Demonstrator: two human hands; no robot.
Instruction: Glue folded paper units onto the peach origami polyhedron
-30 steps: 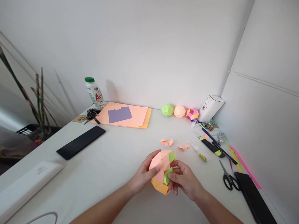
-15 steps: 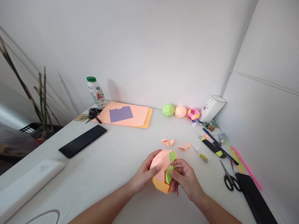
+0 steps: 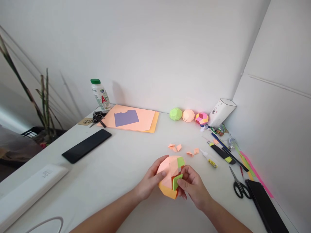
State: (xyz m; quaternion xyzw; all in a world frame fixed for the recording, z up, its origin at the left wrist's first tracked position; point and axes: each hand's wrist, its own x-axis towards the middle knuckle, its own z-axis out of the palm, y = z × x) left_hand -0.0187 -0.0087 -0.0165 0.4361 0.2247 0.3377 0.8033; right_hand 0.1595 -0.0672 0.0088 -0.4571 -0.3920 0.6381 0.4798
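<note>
A many-sided paper ball [image 3: 165, 171] in peach, orange and green is held above the near part of the table. My left hand [image 3: 151, 180] grips it from the left, thumb pressed on a peach face. At an opening on the ball's right side, my right hand [image 3: 193, 186] pinches a green paper piece [image 3: 177, 182] between thumb and fingers. The right fingertips are partly hidden behind that piece and the ball. Small folded peach paper pieces [image 3: 179, 148] lie just beyond the ball, with a glue tube [image 3: 209, 158] to their right.
Scissors [image 3: 240, 185], a utility knife [image 3: 220, 152] and a black phone [image 3: 264, 204] lie on the right. Three finished paper balls [image 3: 188, 115] stand by the wall. On the left are paper sheets [image 3: 147, 119], a black slab [image 3: 86, 145], a bottle [image 3: 100, 95] and a white device [image 3: 34, 194].
The green piece has turned a little in my right fingers, its upper edge now standing further out from the ball. My left hand keeps its grip.
</note>
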